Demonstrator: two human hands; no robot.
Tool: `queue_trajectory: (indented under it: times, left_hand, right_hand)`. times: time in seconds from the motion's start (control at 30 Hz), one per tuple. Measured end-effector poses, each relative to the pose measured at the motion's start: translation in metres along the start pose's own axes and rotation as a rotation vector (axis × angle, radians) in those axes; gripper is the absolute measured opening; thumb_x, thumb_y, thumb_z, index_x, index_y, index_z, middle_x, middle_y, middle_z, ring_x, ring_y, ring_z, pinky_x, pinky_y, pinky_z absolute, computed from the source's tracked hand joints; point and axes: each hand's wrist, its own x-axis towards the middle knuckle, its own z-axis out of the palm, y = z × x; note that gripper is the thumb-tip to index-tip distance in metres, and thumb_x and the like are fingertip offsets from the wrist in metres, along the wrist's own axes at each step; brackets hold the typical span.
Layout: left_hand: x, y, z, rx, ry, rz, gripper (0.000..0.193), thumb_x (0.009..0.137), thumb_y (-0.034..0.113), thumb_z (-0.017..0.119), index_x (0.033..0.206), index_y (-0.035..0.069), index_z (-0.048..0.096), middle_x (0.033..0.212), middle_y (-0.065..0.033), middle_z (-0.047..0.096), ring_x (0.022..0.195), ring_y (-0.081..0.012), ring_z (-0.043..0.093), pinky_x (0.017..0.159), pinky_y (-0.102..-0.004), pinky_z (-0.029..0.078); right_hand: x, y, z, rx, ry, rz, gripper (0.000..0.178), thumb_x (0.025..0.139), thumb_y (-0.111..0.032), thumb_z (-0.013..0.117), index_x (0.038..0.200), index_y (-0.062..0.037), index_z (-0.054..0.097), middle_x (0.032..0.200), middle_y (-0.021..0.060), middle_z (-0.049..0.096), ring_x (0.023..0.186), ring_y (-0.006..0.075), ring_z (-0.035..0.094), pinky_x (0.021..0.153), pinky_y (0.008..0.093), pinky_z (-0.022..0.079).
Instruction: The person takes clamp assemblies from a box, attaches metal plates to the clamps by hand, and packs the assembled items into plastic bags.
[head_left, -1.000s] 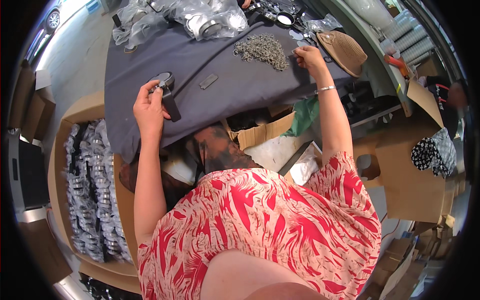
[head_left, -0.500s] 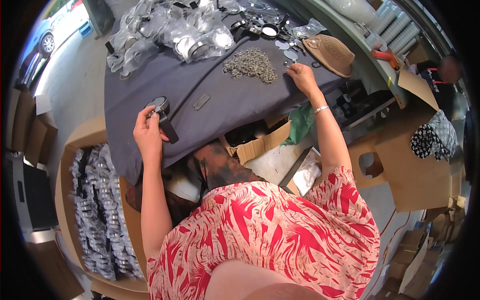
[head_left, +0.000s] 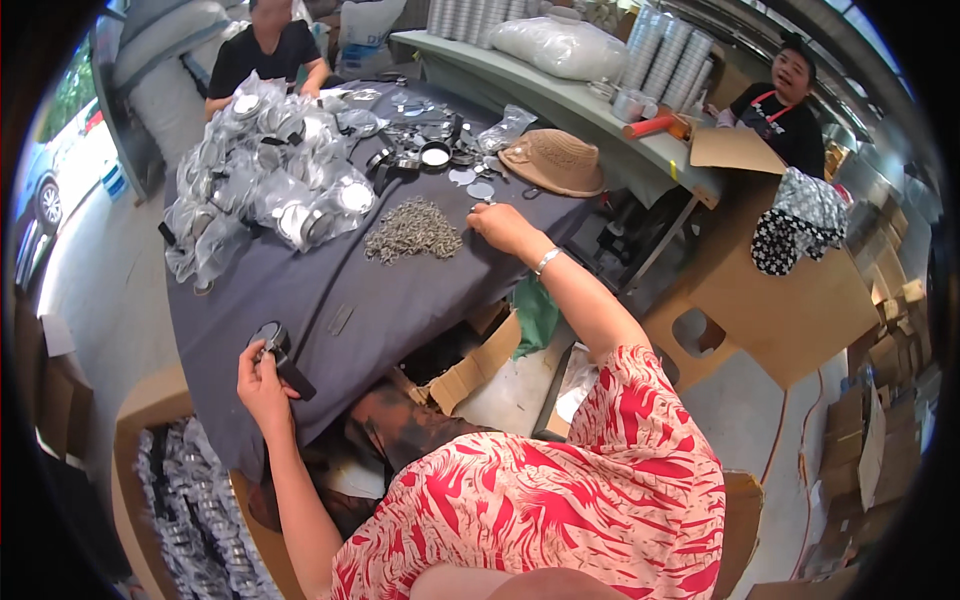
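At the lower left, a tall brown cardboard box (head_left: 150, 402) holds rows of plastic-wrapped silver-rimmed parts (head_left: 205, 515); its bottom end is cut off by the frame's edge. A torn-edged open carton (head_left: 482, 362) sits at centre below the dark grey cloth-covered table (head_left: 395, 295), its dark contents hard to make out.

At centre-left, the left hand (head_left: 264, 388) is curled round a black round-headed device (head_left: 284, 358), thumb and fingers gripping it. The right hand (head_left: 503, 226), right of upper centre, has its fingertips drawn together just beside a flat grey disc (head_left: 480, 190); whether they pinch anything cannot be told.

Left of that hand lies a heap of small metal links (head_left: 412, 230). Clear plastic bags of silver discs (head_left: 262, 170) crowd the upper left, hiding part of the table, and a tan woven hat (head_left: 552, 160) rests at upper centre-right.
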Motion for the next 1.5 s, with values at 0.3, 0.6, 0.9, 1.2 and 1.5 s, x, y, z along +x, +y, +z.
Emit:
queue_trajectory:
  times: [0.3,0.6,0.9,1.2,1.5]
  left_hand:
    - [0.000,0.002,0.000,-0.026,-0.002,-0.002,0.016,0.088,0.006,0.047,0.100,0.003,0.055,0.059,0.0012,0.046,0.038,-0.0029,0.038,0.031,-0.0188,0.032]
    - [0.005,-0.002,-0.001,0.021,-0.036,-0.051,0.019,0.083,0.010,0.054,0.101,0.004,0.058,0.053,-0.0001,0.046,0.038,-0.0077,0.042,0.034,-0.0230,0.034]
    - [-0.001,0.006,-0.008,-0.018,-0.019,-0.009,0.013,0.084,0.007,0.053,0.095,0.002,0.058,0.057,0.0000,0.051,0.040,-0.0050,0.045,0.033,-0.0206,0.037]
    - [0.000,0.001,-0.009,0.001,-0.029,0.003,0.014,0.085,0.007,0.052,0.096,0.001,0.057,0.057,0.0011,0.048,0.040,-0.0042,0.043,0.033,-0.0193,0.035]
    - [-0.002,0.002,-0.009,-0.012,-0.021,0.011,0.013,0.084,0.006,0.051,0.095,0.002,0.058,0.054,0.0008,0.049,0.040,-0.0046,0.044,0.034,-0.0205,0.036]
  right_hand:
    - [0.004,-0.003,-0.020,-0.339,-0.303,-0.144,0.007,0.073,-0.008,0.050,0.072,-0.0035,0.056,0.069,0.0140,0.058,0.069,0.0325,0.060,0.058,0.0405,0.048]
    - [0.036,-0.105,-0.038,0.929,-0.051,0.202,0.004,0.076,0.000,0.050,0.080,-0.0012,0.049,0.059,0.0039,0.054,0.051,0.0114,0.057,0.047,0.0245,0.047]
    - [0.048,-0.270,-0.007,1.387,-0.094,0.047,0.007,0.087,-0.006,0.051,0.082,-0.0017,0.052,0.072,0.0030,0.058,0.060,0.0069,0.056,0.054,0.0196,0.046]
    - [0.059,-0.299,0.024,1.197,0.248,-0.088,0.006,0.077,0.000,0.061,0.081,-0.0010,0.056,0.067,0.0083,0.057,0.057,0.0148,0.056,0.053,0.0248,0.045]
    - [0.062,-0.308,0.034,1.116,0.509,-0.227,0.010,0.073,0.003,0.064,0.078,-0.0019,0.057,0.072,0.0073,0.055,0.062,0.0189,0.055,0.055,0.0267,0.044]
